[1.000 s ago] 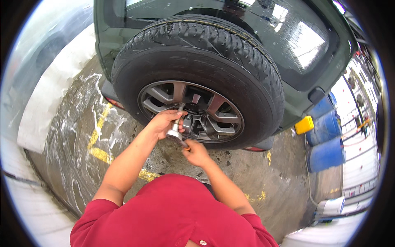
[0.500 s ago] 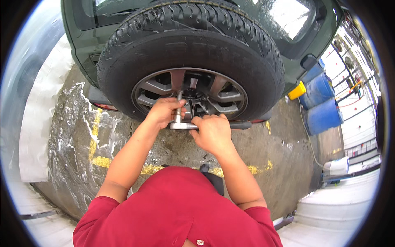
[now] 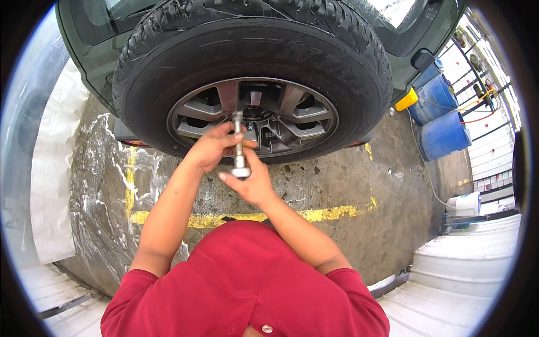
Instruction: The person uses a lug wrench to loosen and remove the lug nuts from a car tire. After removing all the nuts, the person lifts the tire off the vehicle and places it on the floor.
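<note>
Nearest is the red shirt, with both bare forearms reaching past it. The right hand has its fingers closed around the lower end of the wrench, thumb to the left of the round head, index finger up along the shaft. The left hand grips the shaft higher up, fingers bent about it. The wrench points away from the body, its far tip in front of the wheel, near the hub; whether it sits on a nut, I cannot tell. Around the wheel is a black tyre, mounted on the back of a green car. Below, a yellow line crosses the wet floor, with white streaks to the left. Off to the right are a white bucket, two blue drums and a yellow container beside them.
</note>
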A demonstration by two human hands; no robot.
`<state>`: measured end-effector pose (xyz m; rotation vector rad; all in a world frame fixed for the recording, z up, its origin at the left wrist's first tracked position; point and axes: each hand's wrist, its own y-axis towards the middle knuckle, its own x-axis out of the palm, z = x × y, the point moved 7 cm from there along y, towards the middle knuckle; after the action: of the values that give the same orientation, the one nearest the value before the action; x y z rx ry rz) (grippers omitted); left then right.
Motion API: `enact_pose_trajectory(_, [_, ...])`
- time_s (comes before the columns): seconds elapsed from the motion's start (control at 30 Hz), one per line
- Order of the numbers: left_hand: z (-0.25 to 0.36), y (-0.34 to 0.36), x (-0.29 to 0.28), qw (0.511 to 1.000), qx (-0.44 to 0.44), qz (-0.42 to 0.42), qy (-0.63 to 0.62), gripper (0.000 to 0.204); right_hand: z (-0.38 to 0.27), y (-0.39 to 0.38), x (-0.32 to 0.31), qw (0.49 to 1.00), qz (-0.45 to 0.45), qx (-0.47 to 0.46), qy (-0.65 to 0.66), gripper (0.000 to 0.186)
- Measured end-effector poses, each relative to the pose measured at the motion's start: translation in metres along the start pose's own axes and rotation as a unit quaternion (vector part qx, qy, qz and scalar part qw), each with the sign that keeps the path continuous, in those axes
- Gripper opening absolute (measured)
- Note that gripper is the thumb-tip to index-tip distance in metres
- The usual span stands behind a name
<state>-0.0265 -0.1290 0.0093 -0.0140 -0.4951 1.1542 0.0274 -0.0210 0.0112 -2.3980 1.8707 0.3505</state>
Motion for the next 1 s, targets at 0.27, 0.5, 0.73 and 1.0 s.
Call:
enact_pose_trajectory(0.27, [-0.082, 0.010, 0.002, 0.992, -0.082, 0.056, 0.084, 0.031, 0.086, -0.033, -0.003, 0.996, 0.022, 0.039, -0.080, 0.056])
enact_pose_trajectory(0.5, [-0.096, 0.038, -0.017, 0.976, -0.120, 0.141, 0.118, 0.023, 0.096, -0.006, -0.011, 0.988, 0.028, 0.077, -0.134, 0.057])
enact_pose_trajectory(0.73, [-0.102, 0.004, -0.013, 0.973, -0.016, 0.164, 0.161, 0.036, 0.133, 0.000, 0.009, 0.932, -0.015, 0.108, 0.345, 0.047])
enact_pose_trajectory(1.0, [-0.137, -0.027, -0.003, 0.982, 0.076, 0.162, -0.053, 0.053, 0.093, 0.006, 0.004, 0.988, 0.052, 0.094, -0.113, 0.040])
